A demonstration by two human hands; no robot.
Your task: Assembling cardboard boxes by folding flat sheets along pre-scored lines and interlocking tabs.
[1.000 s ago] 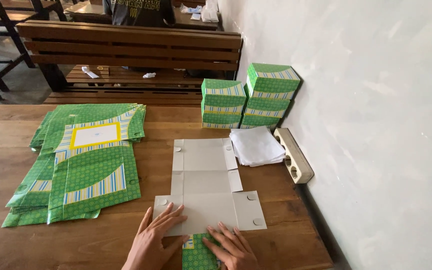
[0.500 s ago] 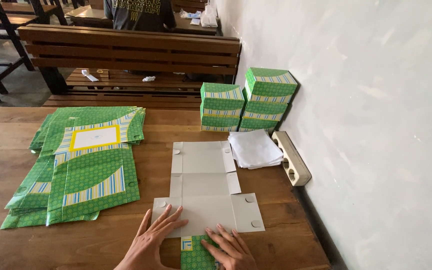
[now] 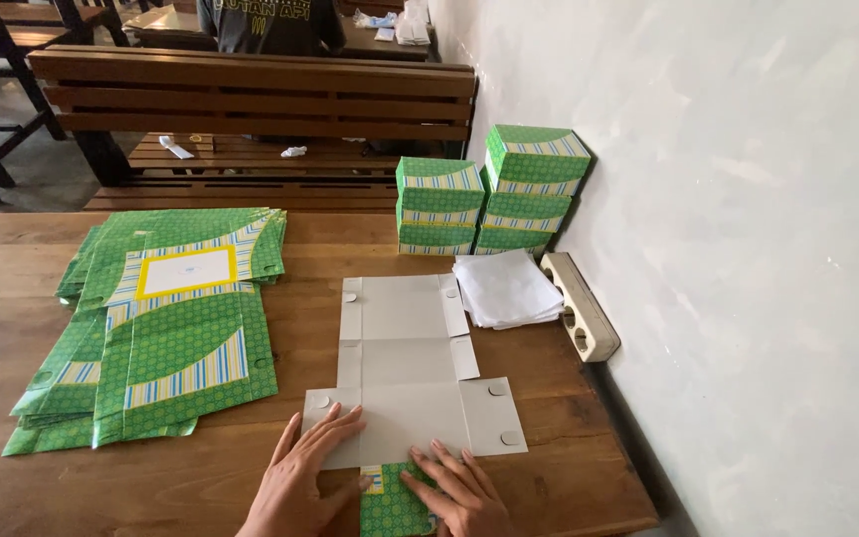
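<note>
On the wooden worktop (image 3: 251, 477) a flat box blank (image 3: 405, 368) lies grey side up, its long axis running straight away from me. My left hand (image 3: 305, 477) and right hand (image 3: 454, 492) press its near end, fingers spread flat, gripping nothing.

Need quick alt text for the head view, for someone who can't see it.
Both hands, left and right, press a flat box blank, grey side up, on a wooden table. Green blanks lie left; folded boxes and white sheets sit by the wall.
</note>
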